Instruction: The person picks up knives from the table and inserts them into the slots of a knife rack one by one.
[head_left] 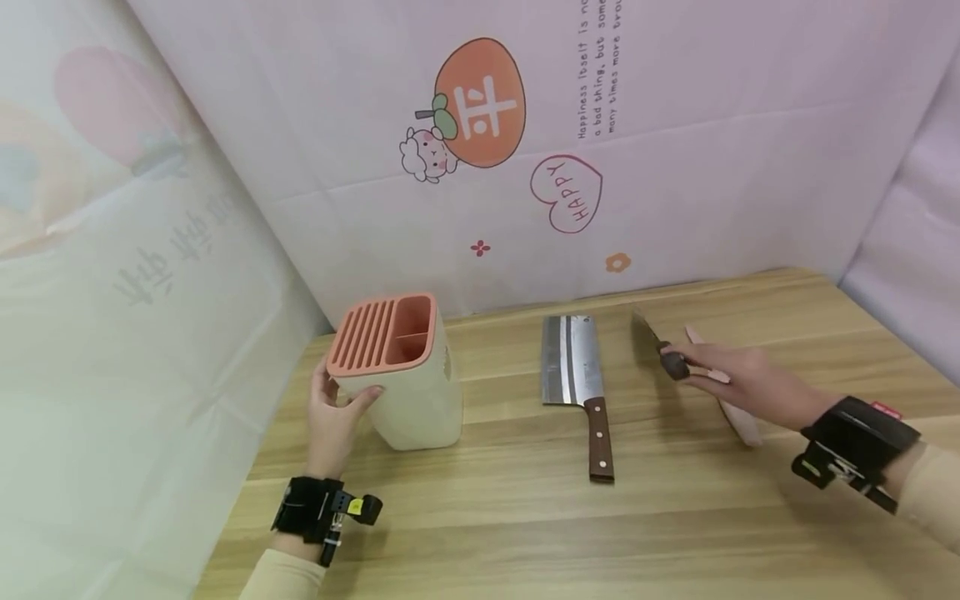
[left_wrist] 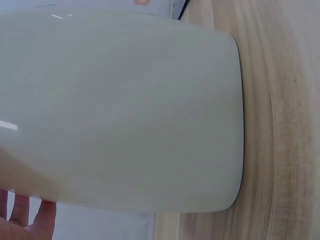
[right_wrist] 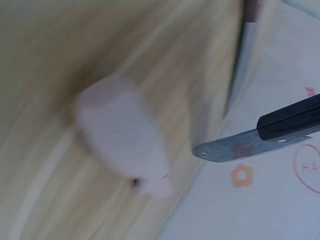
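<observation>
**Holder gripped on the left, small knife in the right hand, cleaver between**

Left hand [head_left: 335,421]: part-way spread across the near left corner of a cream holder [head_left: 416,408], thumb on the front face, fingers curved round the left side. Left wrist view shows the fingertips at the holder's edge.

Holder stands upright on the wood-grain bench [head_left: 480,533], near the back left. Its salmon-coloured lid [head_left: 367,337] has a row of parallel slots and, to their right, two open compartments split by a thin divider. All slots look unfilled.

Right hand [head_left: 753,382]: closed around the dark handle of a small knife [head_left: 647,327], blade aimed toward the back of the bench. Knife appears raised off the surface. Finger placement on the handle hard to make out.

Below that hand, a pale pinkish item [head_left: 744,425], long and flat-looking, lies on the bench; too blurred to identify. Contact with the hand: cannot tell.

Cleaver [head_left: 573,362] flat between holder and small knife, apart from both; broad blade to the back, riveted brown handle toward the person.

Behind: printed cloth [head_left: 675,192] with an orange fruit and a "HAPPY" heart. Black straps on both wrists.
</observation>
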